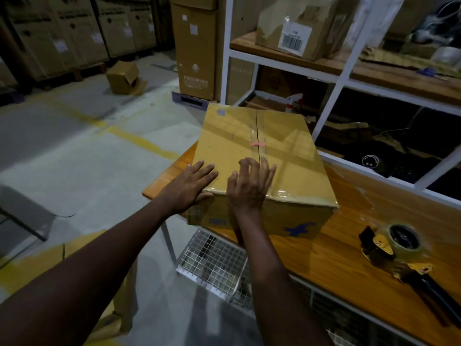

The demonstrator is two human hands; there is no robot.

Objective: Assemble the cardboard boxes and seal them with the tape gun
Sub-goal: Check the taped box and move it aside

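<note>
A closed cardboard box (287, 156) lies on the wooden table (349, 250), with clear tape along its centre seam and over the near edge. My left hand (192, 186) lies flat on the box's near left corner, thumb over the edge. Beside it, my right hand (249, 186) presses with straight fingers on the tape at the near end of the seam. The yellow and black tape gun (396, 248) with a clear roll lies on the table to the right, apart from both hands.
A white shelving frame (334, 93) with boxes and clutter rises behind the table. A wire basket (214, 265) hangs under the table. Flat cardboard (37, 268) lies at the lower left, an open small box (124, 78) sits on the floor, and stacked cartons (197, 46) stand beyond.
</note>
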